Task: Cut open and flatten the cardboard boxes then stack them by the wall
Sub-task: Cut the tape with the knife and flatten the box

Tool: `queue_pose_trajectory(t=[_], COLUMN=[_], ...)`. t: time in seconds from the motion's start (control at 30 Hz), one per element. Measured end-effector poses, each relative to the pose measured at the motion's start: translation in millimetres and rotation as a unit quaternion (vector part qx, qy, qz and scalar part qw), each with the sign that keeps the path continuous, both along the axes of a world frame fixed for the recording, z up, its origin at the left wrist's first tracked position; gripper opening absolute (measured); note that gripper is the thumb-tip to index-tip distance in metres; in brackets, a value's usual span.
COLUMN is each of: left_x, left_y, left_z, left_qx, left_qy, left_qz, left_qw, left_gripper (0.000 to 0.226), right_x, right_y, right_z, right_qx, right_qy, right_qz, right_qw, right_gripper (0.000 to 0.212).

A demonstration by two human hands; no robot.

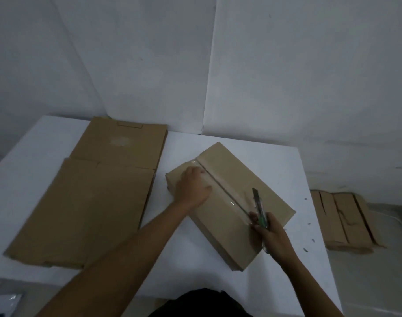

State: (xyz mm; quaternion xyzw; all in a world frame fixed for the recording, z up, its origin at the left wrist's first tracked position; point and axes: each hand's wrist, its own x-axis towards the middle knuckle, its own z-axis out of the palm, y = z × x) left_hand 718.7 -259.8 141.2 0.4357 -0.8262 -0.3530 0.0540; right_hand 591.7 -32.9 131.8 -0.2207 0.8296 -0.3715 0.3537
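A: Grip state?
B: Holding a green-handled knife point(258, 207) in the right hand point(272, 234), fingers curled round the handle, blade out, pointing up and away from the grip. Pressing on the box point(241, 177) with the left hand point(192, 188), fingers straight, palm flat, nothing held
A: Box relative to the knife grip?
B: Directly ahead of it on the white table point(195, 259), closed, turned diagonal. Near end right at the knife hand
A: Seam point(220, 188)?
B: Starts just beside the grip, runs up-left away from it along the box's long axis. Looks glossy, so probably clear tape. Cannot tell whether any of it is slit
A: Blade on it?
B: Doesn't look so. Sits just right of the seam line, angled off it. Cannot tell whether touching the card. Probably needs swinging left onto the tape before cutting
A: Nearer hand to the cut line?
B: Knife hand, at the near end. Left hand farther up, just left of the seam, well ahead of the grip. Worth keeping out of the blade path
A: Rest?
B: Flattened boxes point(92, 202) well left of the grip, far end close to the wall point(287, 76). More cardboard point(346, 223) on the floor off to the right
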Motion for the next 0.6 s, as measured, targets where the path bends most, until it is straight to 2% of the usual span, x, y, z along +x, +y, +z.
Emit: queue_pose_trajectory(t=[0.07, 0.13, 0.2, 0.3, 0.37, 0.47, 0.6], left_x=[-4.4, 3.1, 13.2, 21.8, 28.7, 40.3, 43.7], left_y=[-22.7, -33.1, -25.1, -0.2, 14.7, 27.6, 30.7], left_z=[-11.1, -29.9, -43.4, -47.4, -53.0, -67.1, -77.5], left_qx=[-0.016, -0.041, -0.095, -0.171, -0.175, -0.153, -0.192], left_qy=[-0.076, -0.132, -0.126, -0.094, -0.078, -0.043, -0.035], left_qz=[-0.032, -0.052, -0.034, 0.006, 0.033, 0.068, 0.065], left_qw=[0.996, 0.989, 0.987, 0.981, 0.981, 0.985, 0.979], left_gripper=[0.079, 0.089, 0.083, 0.057, 0.048, 0.045, 0.049], right_x=[-0.2, -3.2, -10.5, -26.8, -35.2, -40.0, -35.1], right_y=[4.2, 8.4, 14.2, 21.4, 17.8, -9.3, -64.3], right_z=[-0.6, 0.5, 1.7, 4.7, 8.9, 14.5, 13.9], right_qx=[0.020, 0.025, 0.032, 0.052, 0.068, 0.058, 0.042], right_qy=[0.043, 0.043, 0.036, 0.049, 0.064, 0.112, 0.187], right_qz=[0.032, 0.054, 0.077, 0.102, 0.109, 0.137, 0.244], right_qw=[0.998, 0.997, 0.996, 0.992, 0.990, 0.983, 0.951], right_gripper=[0.005, 0.005, 0.006, 0.011, 0.017, 0.031, 0.023])
